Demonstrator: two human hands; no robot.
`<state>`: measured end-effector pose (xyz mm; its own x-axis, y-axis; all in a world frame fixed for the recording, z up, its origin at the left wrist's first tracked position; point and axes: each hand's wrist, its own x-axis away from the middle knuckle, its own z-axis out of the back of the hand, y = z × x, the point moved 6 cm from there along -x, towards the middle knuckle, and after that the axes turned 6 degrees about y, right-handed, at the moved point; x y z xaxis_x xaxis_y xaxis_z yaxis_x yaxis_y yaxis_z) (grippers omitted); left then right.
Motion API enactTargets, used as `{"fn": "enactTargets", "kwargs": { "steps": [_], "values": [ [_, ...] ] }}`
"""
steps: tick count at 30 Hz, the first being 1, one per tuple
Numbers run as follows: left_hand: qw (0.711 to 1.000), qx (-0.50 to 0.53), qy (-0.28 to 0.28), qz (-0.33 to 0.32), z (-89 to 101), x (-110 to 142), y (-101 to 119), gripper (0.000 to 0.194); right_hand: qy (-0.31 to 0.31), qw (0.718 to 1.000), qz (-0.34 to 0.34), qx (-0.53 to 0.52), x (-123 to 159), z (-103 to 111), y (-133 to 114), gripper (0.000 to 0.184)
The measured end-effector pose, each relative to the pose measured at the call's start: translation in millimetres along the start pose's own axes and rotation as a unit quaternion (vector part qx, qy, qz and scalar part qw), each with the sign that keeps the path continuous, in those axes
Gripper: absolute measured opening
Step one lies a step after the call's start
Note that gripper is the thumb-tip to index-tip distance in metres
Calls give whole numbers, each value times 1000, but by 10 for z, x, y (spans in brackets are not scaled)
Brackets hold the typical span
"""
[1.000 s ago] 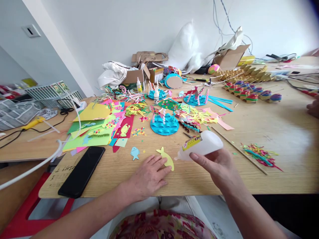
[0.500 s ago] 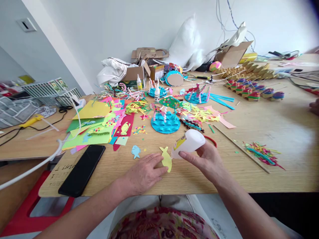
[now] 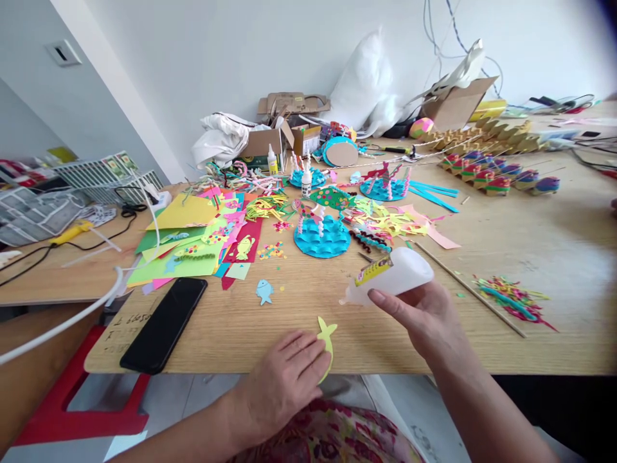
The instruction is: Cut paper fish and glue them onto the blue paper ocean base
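A yellow-green paper fish lies at the table's front edge, its lower end reaching the edge. My left hand has its fingers over the fish's body; the thumb is hidden. Tilted with its nozzle down to the left, a white glue bottle with a yellow label is held in my right hand above the table. A small blue paper fish rests on the wood left of the bottle. Farther back stands a blue scalloped paper disc with a spotted pink fish and twisted pipe cleaners on it.
A black phone lies at the left front beside stacked coloured paper. A thin wooden stick and a heap of coloured scraps are on the right. Behind are painted egg-carton pieces and a small glue bottle.
My left hand has drawn the yellow-green fish toward me to the table edge. My right hand has moved the glue bottle to the right, away from the fish.
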<state>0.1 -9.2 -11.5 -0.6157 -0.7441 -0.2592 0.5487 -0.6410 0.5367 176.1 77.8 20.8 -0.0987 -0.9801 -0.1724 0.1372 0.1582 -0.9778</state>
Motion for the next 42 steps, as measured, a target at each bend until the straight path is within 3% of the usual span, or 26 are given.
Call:
{"fn": "enactTargets", "kwargs": {
  "steps": [2, 5, 8, 11, 14, 21, 27, 32, 36, 42],
  "values": [
    [998, 40, 43, 22, 71, 20, -26, 29, 0, 1000, -2, -5, 11, 6, 7, 31],
    [968, 151, 134, 147, 227, -29, -217, 16, 7, 1000, -7, -24, 19, 23, 13, 34],
    [865, 320, 249, 295, 353, -57, -482, 12, 32, 998, -16, -47, 23, 71, 16, 43],
    [771, 453, 295, 335, 393, -120, -637, 18, 55, 996, -31, -64, 37, 127, 21, 48],
    [720, 509, 320, 347, 429, -157, -758, 26, 67, 996, -39, -55, 55, 170, 18, 44],
    [673, 552, 371, 324, 519, -186, -881, 29, 76, 993, -88, 13, 91, 196, 6, 54],
    [624, 596, 390, 321, 497, -181, -860, 31, 60, 995, -68, 40, 85, 201, 48, 54],
    [609, 586, 430, 320, 492, -149, -873, 30, 58, 994, -71, 51, 83, 206, 81, 52],
    [600, 600, 424, 316, 475, -175, -874, 31, 67, 994, -73, 50, 87, 212, 46, 53],
    [623, 588, 393, 335, 468, -223, -855, 31, 85, 990, -104, 47, 91, 215, 14, 57]
  ]
}}
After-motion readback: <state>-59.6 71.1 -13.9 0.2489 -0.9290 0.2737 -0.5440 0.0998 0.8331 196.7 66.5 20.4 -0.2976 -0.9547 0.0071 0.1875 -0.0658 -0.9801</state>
